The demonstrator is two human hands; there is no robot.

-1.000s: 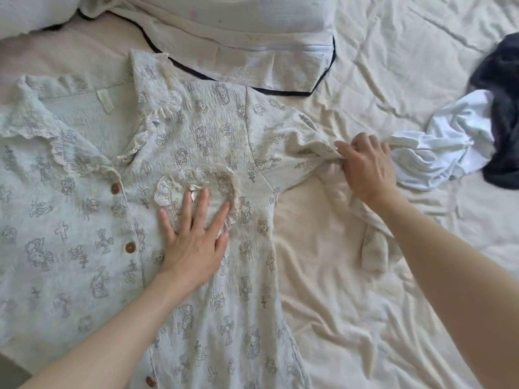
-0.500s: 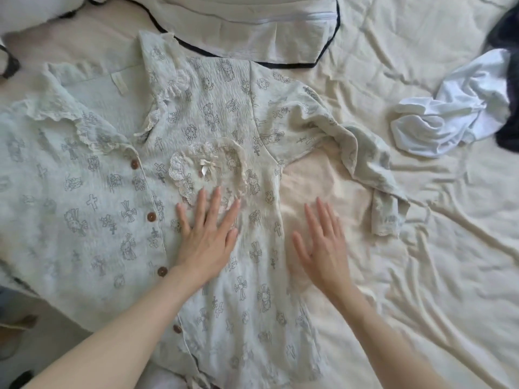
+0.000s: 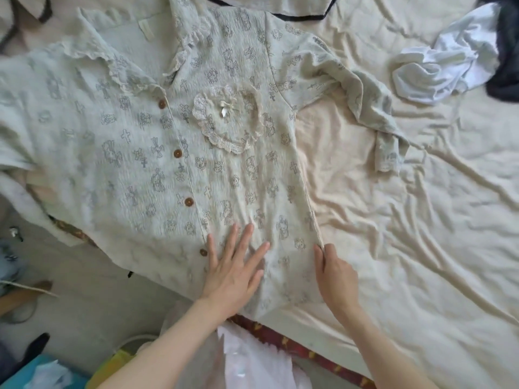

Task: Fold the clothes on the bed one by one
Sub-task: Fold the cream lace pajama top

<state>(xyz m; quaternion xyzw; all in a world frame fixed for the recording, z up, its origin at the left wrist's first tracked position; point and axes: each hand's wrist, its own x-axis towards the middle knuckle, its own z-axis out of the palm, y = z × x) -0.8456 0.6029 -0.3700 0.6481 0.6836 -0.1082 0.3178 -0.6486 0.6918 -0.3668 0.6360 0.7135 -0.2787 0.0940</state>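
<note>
A pale printed button-up shirt (image 3: pixel 134 141) with a lace collar and a lace-edged heart pocket (image 3: pixel 229 119) lies spread face up on the cream bed sheet (image 3: pixel 407 248). Its right sleeve (image 3: pixel 370 108) trails crumpled to the right. My left hand (image 3: pixel 234 266) presses flat with spread fingers on the lower front, right of the brown buttons. My right hand (image 3: pixel 335 275) pinches the shirt's right side seam near the hem.
A crumpled white garment (image 3: pixel 441 63) and a dark garment (image 3: pixel 505 54) lie at the far right of the bed. A pillow with dark piping (image 3: pixel 297 7) sits at the top. The bed's near edge and the floor with bags (image 3: pixel 56 369) are at bottom left.
Both hands slid down the shirt from the chest toward the hem. My right hand, which let go of the sleeve a second ago, went from lying flat to pinching the side seam.
</note>
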